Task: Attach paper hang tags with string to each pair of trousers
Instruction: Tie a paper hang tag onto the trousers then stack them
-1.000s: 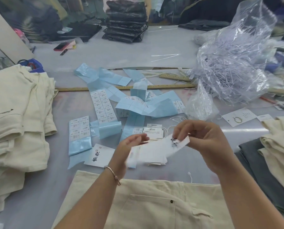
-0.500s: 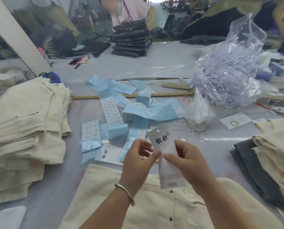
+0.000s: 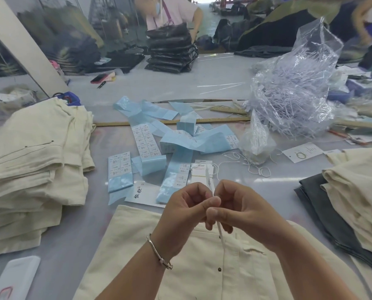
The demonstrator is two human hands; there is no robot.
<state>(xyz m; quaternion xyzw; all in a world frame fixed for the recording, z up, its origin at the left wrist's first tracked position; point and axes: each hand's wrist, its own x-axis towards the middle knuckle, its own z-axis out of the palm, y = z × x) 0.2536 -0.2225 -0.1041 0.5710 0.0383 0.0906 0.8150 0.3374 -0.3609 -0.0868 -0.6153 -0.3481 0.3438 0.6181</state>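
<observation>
A white paper hang tag (image 3: 210, 180) stands edge-on between my two hands, so only its thin edge shows above and below my fingers. My left hand (image 3: 185, 211) and my right hand (image 3: 239, 210) are pressed together and both pinch the tag. They hover over cream trousers (image 3: 202, 260) lying flat on the table in front of me. More white tags (image 3: 199, 169) and one with black characters (image 3: 141, 192) lie just beyond. Loose white strings (image 3: 245, 162) lie on the table to the right.
A stack of cream trousers (image 3: 33, 161) is at the left, cream and grey trousers (image 3: 354, 191) at the right. Blue label strips (image 3: 180, 139) cover the middle. A clear bag of plastic fasteners (image 3: 293, 92) stands at the back right. A person stands behind black bundles (image 3: 170, 50).
The tag faced me half a second ago; it now stands edge-on. Both hands have closed together around it and dropped slightly toward the cream trousers.
</observation>
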